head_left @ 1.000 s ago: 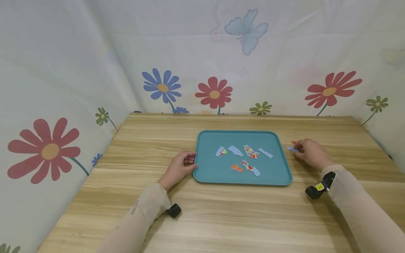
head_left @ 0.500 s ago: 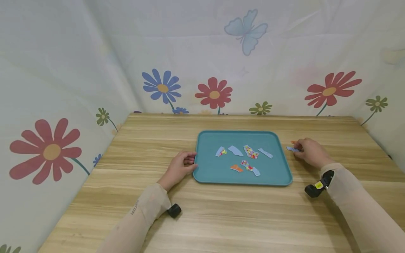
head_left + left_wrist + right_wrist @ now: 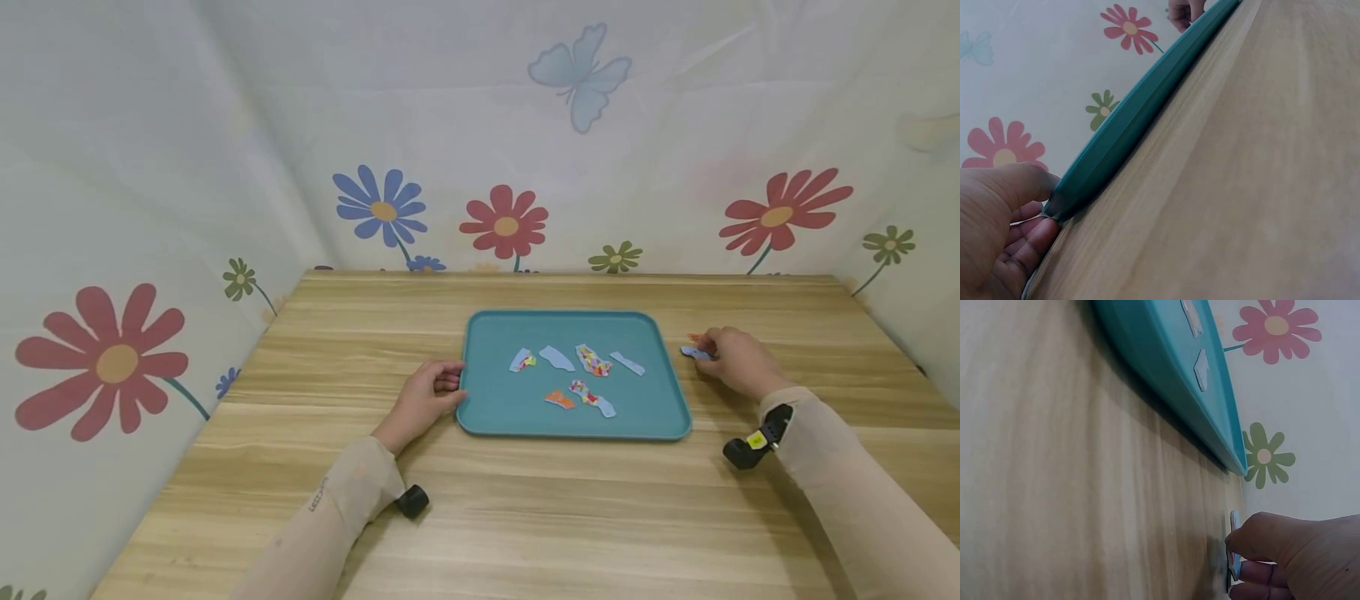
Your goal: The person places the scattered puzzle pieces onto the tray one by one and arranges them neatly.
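Note:
My left hand (image 3: 422,402) holds the left rim of the teal tray (image 3: 525,426); in the left wrist view the thumb (image 3: 1041,187) meets the rim and the fingertips touch the tray's corner. Beyond the tray's right side, my right hand (image 3: 738,364) pinches a pale blue jagged piece (image 3: 692,352), flat and thin like card or torn paper. The right wrist view shows this piece (image 3: 1234,565) between thumb and fingers, just at the table top. An orange piece (image 3: 695,337) lies right behind it, partly hidden by the hand.
On the tray lie several jagged pieces: a plain pale one (image 3: 557,358), a multicoloured one (image 3: 592,361), a narrow strip (image 3: 627,363), an orange one (image 3: 559,400) and others. The wooden table (image 3: 555,508) ends at a flowered backdrop (image 3: 450,100).
The hands, tray and pieces stay almost where they were. The whole head view shifts slightly.

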A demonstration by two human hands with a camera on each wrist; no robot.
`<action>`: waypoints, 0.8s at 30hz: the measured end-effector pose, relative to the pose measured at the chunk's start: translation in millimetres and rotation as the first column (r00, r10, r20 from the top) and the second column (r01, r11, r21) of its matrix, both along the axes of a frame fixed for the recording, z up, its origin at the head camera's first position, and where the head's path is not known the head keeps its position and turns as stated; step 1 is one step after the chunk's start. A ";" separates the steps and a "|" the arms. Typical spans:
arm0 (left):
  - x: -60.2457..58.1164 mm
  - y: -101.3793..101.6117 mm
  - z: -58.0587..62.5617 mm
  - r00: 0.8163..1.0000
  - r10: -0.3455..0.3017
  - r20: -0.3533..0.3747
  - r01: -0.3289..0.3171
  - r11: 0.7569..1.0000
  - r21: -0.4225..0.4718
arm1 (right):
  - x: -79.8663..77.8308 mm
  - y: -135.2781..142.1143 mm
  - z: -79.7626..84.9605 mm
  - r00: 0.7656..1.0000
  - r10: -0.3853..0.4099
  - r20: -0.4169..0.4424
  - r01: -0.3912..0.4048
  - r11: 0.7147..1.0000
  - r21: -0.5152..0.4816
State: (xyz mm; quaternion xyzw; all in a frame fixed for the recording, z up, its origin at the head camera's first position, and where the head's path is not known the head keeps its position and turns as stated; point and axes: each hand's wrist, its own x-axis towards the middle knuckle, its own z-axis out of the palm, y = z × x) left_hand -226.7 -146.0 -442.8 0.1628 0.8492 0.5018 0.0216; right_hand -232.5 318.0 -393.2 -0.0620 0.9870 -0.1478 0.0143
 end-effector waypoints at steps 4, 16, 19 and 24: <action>0.2 0.1 1.4 1.000 0.002 0.010 -0.002 1.000 0.004 | 2.0 0.3 3.1 1.000 -0.002 -0.008 0.002 1.000 -0.004; -0.7 0.6 1.6 1.000 0.007 0.021 -0.007 1.000 0.004 | 10.2 -7.7 13.7 1.000 -0.016 -0.016 0.015 0.999 -0.035; -0.5 1.0 1.8 1.000 0.007 0.021 -0.007 1.000 0.002 | 13.4 -12.3 16.2 0.999 -0.008 -0.038 0.007 1.000 -0.027; -0.9 1.2 0.8 1.000 0.008 0.020 -0.008 1.000 0.003 | 19.1 -20.4 20.8 0.998 0.010 -0.067 -0.012 1.000 -0.024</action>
